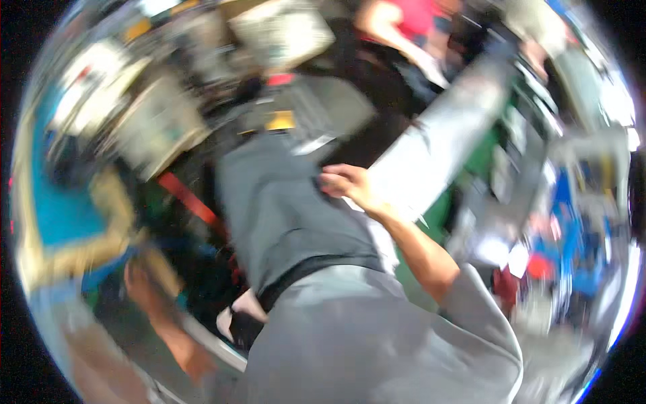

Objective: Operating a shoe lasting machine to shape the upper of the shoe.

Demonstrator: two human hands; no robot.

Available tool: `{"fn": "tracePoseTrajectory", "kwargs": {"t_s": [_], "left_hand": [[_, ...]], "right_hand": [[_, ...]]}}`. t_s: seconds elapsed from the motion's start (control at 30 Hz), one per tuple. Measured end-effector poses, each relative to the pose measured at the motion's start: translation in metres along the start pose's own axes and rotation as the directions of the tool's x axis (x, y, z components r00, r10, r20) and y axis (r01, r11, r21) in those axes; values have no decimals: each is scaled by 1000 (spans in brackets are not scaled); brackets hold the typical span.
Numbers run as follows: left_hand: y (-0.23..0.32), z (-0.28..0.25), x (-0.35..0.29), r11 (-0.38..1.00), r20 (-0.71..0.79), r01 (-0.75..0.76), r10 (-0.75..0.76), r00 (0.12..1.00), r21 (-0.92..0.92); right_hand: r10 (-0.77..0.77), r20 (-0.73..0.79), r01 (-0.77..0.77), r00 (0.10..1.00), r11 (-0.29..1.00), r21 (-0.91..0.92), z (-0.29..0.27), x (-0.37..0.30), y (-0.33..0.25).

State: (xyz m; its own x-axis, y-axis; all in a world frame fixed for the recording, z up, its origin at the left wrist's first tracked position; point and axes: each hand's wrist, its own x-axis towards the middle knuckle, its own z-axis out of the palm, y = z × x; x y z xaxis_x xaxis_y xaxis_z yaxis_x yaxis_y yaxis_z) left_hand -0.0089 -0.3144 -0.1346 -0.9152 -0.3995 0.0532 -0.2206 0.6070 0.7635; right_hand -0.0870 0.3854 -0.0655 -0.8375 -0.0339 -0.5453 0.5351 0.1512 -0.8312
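Note:
My right hand (346,185) is beside my right thigh, at the near end of a long white work surface (437,148). Its fingers curl loosely inward, and nothing shows in them. My left hand (139,283) is low on the left, close to a tan strip (160,266) and a blue band (108,271). Motion smears its fingers, so what it touches or holds cannot be made out. Dark grey trousers (289,209) cover my legs between the two hands.
A tan-rimmed blue tray or table (60,202) stands at the left. Pale boxes (158,128) lie far left, with a red bar (192,202) nearer. A person in red (410,20) is at the far side. Blurred blue and red items (565,236) crowd the right.

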Motion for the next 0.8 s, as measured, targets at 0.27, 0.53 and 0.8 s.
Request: {"fn": "tracePoseTrajectory", "kwargs": {"t_s": [0.27, 0.53, 0.8], "left_hand": [[168, 215, -7, 549, 499, 499, -164, 851, -670], [270, 229, -13, 727, 542, 420, -79, 837, -544], [315, 294, -25, 710, 690, 458, 54, 722, -535]], "right_hand": [[17, -909, -469, 417, 861, -199, -212, -221, 212], [319, -905, -553, 280, 824, 120, -200, -284, 326], [364, -892, 23, 267, 923, 384, -259, -278, 337]]}}
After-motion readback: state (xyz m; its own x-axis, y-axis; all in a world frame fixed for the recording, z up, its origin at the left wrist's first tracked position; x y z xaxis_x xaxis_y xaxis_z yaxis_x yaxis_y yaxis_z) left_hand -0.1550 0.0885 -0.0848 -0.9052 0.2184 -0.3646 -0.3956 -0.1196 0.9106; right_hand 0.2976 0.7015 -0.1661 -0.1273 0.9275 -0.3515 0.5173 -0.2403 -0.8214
